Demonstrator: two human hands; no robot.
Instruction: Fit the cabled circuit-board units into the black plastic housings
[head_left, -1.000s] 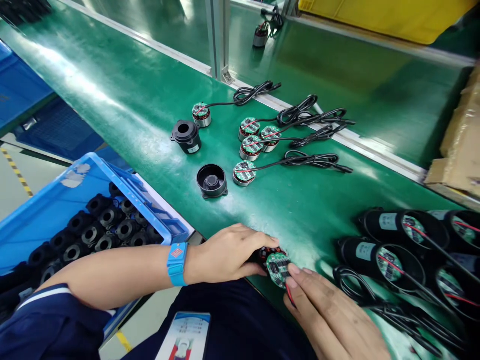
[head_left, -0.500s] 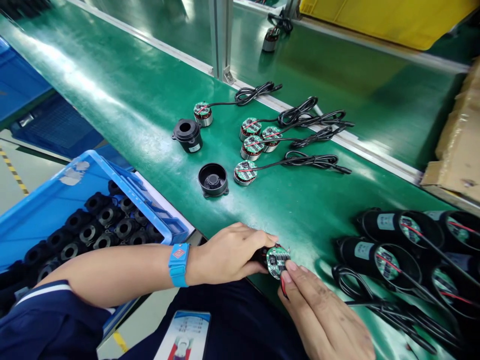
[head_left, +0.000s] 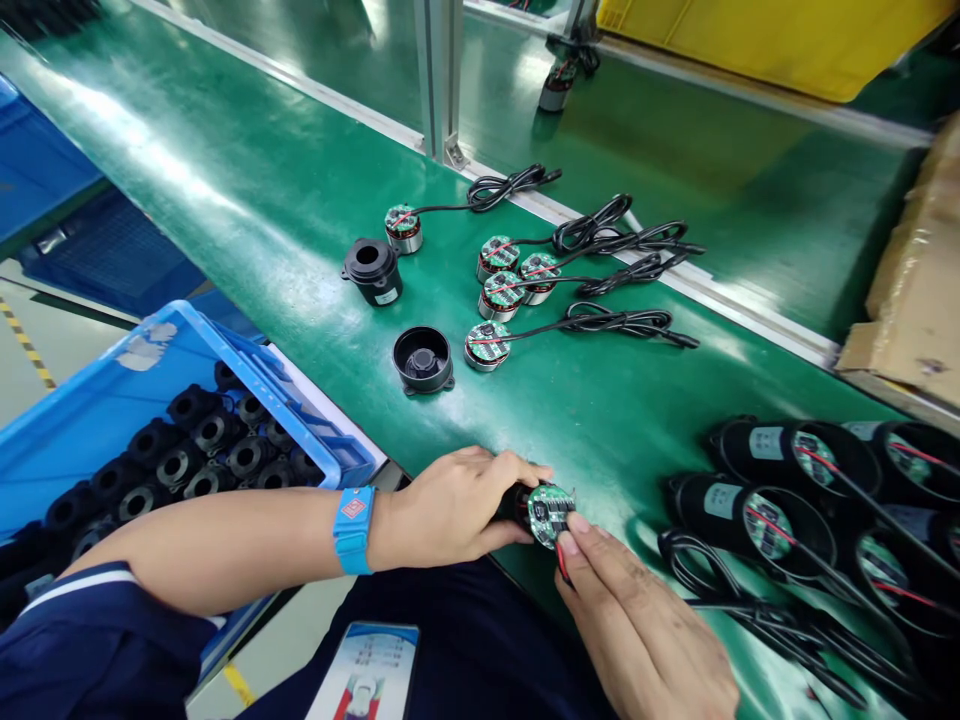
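Observation:
My left hand is wrapped round a black round housing at the near edge of the green belt. My right hand presses its fingertips against a round green circuit-board unit with red and black wires, which sits at the mouth of that housing. A blue wrist strap is on my left wrist. Farther up the belt lie an open black housing, a second black housing and several green-topped motor units with coiled black cables.
A blue crate full of black housings stands at my left. Several finished black units with boards and cables lie at the right. A metal post rises mid-belt. Cardboard sits at the far right, a yellow bin behind.
The green board unit has moved left and up against the black housing in my left hand. My right hand has followed it to the left.

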